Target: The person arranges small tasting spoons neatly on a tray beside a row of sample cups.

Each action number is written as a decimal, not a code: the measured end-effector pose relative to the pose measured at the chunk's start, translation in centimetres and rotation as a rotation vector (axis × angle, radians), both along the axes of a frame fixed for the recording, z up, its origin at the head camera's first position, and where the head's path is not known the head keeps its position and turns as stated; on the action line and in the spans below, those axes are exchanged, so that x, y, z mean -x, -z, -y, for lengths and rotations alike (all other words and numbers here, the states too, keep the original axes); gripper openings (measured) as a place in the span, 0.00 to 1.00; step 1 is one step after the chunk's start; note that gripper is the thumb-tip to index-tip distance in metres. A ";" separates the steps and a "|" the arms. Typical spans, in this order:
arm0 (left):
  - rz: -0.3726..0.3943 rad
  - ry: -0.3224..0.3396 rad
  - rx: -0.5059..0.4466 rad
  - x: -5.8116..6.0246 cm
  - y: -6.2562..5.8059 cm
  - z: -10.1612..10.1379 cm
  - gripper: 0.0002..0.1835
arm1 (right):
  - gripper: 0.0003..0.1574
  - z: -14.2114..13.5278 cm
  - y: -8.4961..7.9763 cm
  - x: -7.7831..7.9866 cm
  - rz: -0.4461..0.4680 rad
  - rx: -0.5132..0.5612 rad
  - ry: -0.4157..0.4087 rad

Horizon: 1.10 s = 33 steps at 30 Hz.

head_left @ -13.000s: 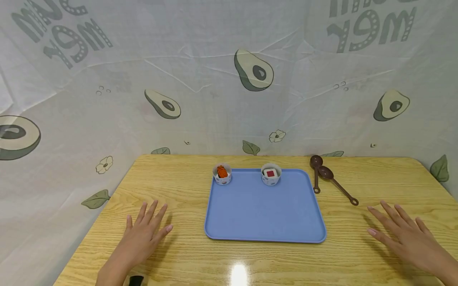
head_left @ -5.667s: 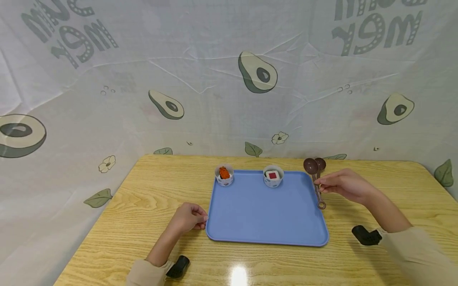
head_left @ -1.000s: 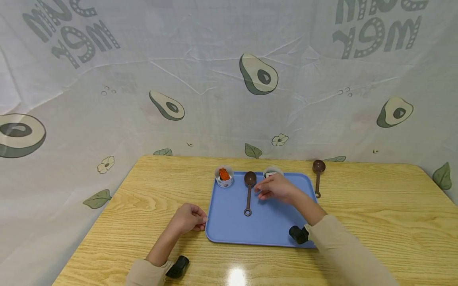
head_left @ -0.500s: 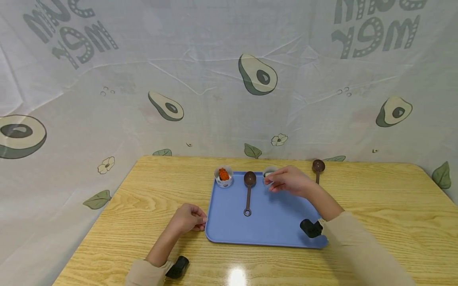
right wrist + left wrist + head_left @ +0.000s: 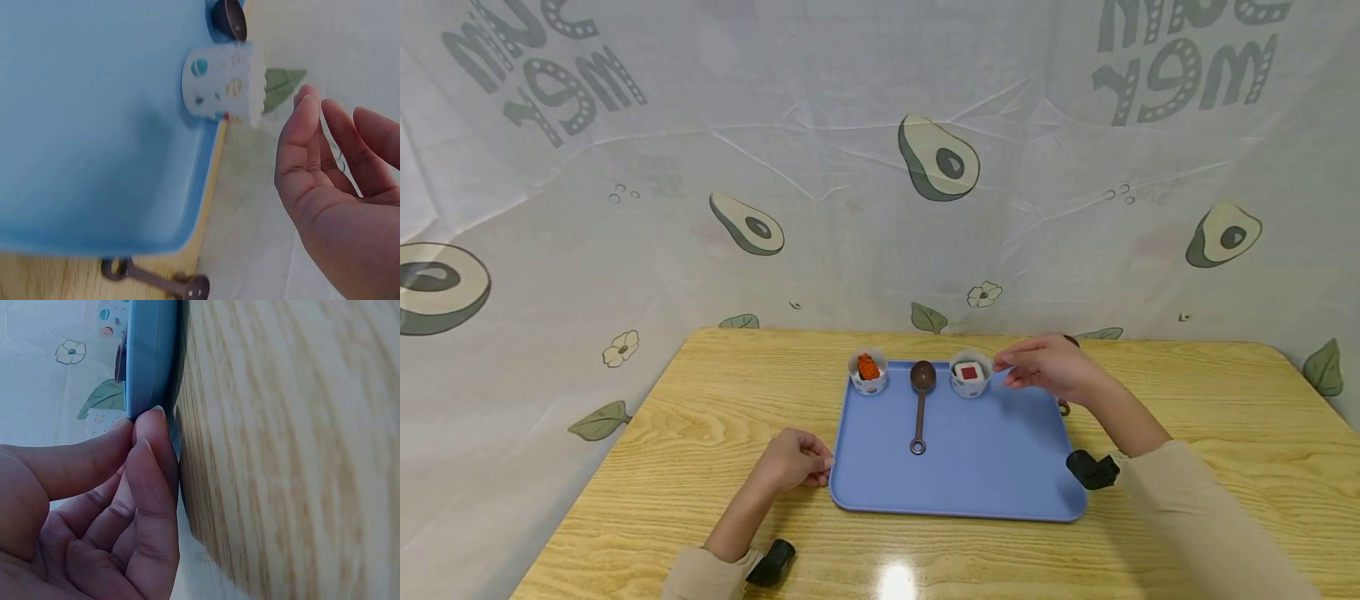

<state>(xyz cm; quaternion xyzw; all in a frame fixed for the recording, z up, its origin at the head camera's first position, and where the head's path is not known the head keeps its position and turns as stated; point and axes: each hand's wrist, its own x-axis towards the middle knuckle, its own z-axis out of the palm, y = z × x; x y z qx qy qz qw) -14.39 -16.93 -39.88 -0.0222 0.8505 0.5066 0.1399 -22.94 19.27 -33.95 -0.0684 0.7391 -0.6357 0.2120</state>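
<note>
Now L grip (image 5: 797, 458) pinches blue tray's rim (image 5: 833, 483); R grip (image 5: 1048, 365), slack w/ narrow gap, hovers nr right cup (image 5: 970, 390).

place: screened-off spot, room type unclear | wood-grain table (image 5: 1240, 408) | avocado-print cloth (image 5: 842, 258)

Two plain beige sleeves (image 5: 1202, 517), each with a small, rounded black device (image 5: 1092, 471) by the cuff (image 5: 1135, 467)
</note>
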 end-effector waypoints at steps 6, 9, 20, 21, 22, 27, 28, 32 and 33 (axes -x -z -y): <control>-0.001 -0.002 -0.010 -0.1 0.0 0.0 0.02 | 0.23 -2.1 -0.3 0.1 -0.011 -0.024 0.023; -0.002 -0.002 -0.014 -0.1 0.0 0.0 0.02 | 0.22 -3.2 -0.4 0.0 -0.017 -0.036 0.034; -0.005 -0.006 -0.011 -0.1 0.1 0.0 0.03 | 0.16 -6.9 0.8 0.0 -0.027 -0.069 0.066; -0.005 -0.006 -0.015 -0.1 0.1 0.0 0.03 | 0.14 -7.1 0.9 0.0 -0.027 -0.072 0.071; -0.005 -0.006 -0.020 -0.1 0.1 0.0 0.02 | 0.12 -7.4 1.0 -0.1 -0.023 -0.073 0.075; -0.004 -0.009 -0.030 -0.1 0.1 0.0 0.02 | 0.11 -8.4 1.5 -0.2 -0.008 -0.064 0.081; -0.004 -0.008 -0.030 -0.1 0.1 0.0 0.02 | 0.11 -8.5 1.6 -0.3 -0.003 -0.060 0.083; -0.004 -0.008 -0.030 -0.1 0.2 -0.1 0.02 | 0.15 -9.0 2.0 -0.4 -0.002 -0.072 0.088; -0.004 -0.009 -0.031 -0.1 0.2 -0.1 0.02 | 0.17 -9.1 2.1 -0.4 -0.001 -0.079 0.095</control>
